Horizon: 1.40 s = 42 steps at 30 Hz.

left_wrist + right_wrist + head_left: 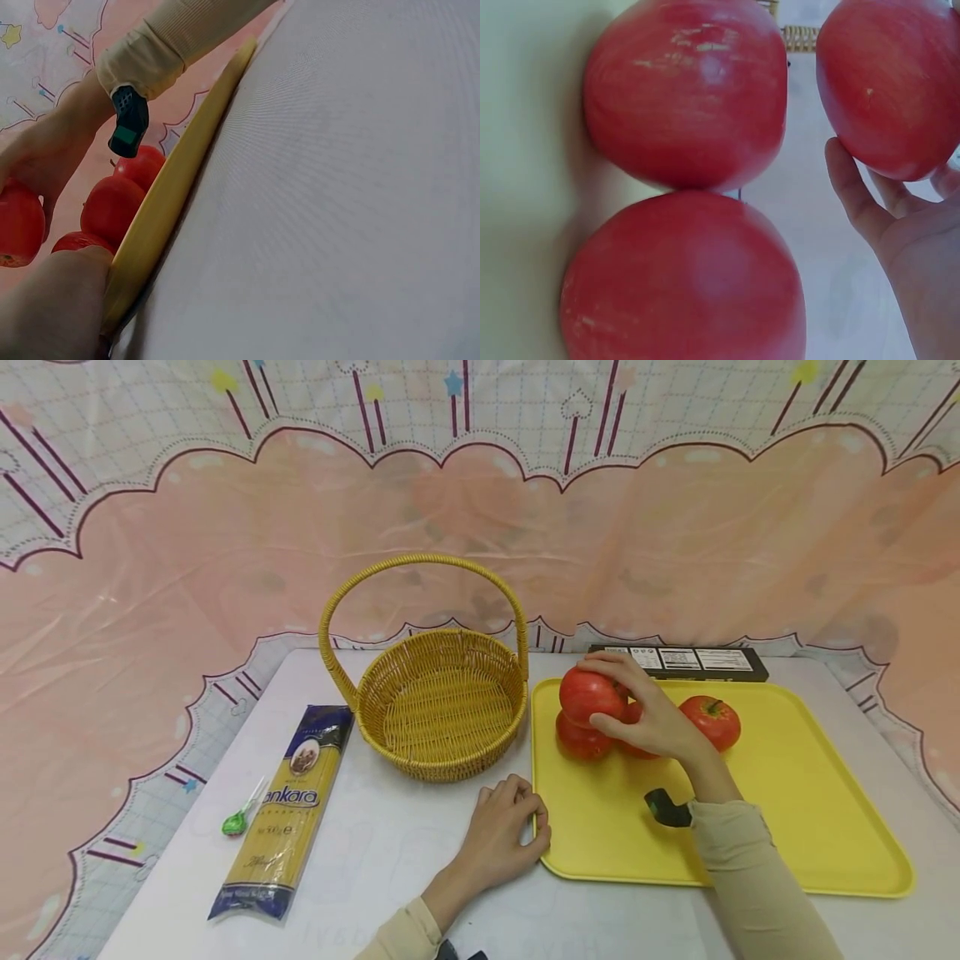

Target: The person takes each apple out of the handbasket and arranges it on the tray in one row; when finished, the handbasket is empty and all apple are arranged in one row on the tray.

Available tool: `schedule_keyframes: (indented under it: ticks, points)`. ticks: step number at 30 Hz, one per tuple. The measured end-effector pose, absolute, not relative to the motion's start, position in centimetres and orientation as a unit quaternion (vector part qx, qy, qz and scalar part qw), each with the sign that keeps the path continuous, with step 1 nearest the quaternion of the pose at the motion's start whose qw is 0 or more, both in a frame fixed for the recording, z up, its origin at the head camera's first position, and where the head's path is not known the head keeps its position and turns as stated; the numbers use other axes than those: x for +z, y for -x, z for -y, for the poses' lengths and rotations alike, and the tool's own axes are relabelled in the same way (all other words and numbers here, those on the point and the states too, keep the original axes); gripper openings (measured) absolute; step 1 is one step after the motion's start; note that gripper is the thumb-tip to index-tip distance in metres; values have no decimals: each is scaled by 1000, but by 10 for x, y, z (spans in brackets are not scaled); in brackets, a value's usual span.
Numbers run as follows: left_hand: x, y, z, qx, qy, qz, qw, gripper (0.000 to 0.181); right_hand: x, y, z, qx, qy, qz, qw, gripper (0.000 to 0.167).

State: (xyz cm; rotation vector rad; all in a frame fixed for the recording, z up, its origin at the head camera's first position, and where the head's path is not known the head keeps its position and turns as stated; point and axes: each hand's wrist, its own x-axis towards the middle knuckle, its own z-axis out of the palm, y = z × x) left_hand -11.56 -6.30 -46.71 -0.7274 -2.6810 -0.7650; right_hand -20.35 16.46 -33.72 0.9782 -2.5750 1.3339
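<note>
A red apple (588, 696) is gripped between the thumb and fingers of my right hand (651, 717). In the right wrist view this held apple (896, 90) hangs apart from two others. Below it on the yellow tray (795, 810) lies another apple (579, 739). One more apple (636, 725) is partly hidden by the right hand, and a further apple (711, 722) sits to its right with its stem up. My left hand (501, 833) rests at the tray's left edge, fingers loosely bent; the left wrist view shows it beside the rim (176, 180).
Left of the tray stands a yellow wicker basket (450, 706) with a tall handle. A pasta packet (285, 814) lies farther left, beside a green-headed lollipop (235, 823). A black box (705, 662) lies behind the tray.
</note>
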Motion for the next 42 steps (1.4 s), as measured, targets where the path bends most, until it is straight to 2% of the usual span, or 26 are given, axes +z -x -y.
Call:
schedule_keyframes:
  ticks: [11, 21, 42]
  points:
    - [-465, 115, 62, -266, 245, 925, 119, 11, -340, 202, -175, 434, -298, 849, 38, 60]
    - [-467, 116, 63, -265, 249, 924, 117, 11, -362, 217, -202, 426, -268, 864, 25, 62]
    - [-466, 116, 63, -269, 249, 923, 120, 10, -350, 217, -242, 382, -200, 902, 36, 59]
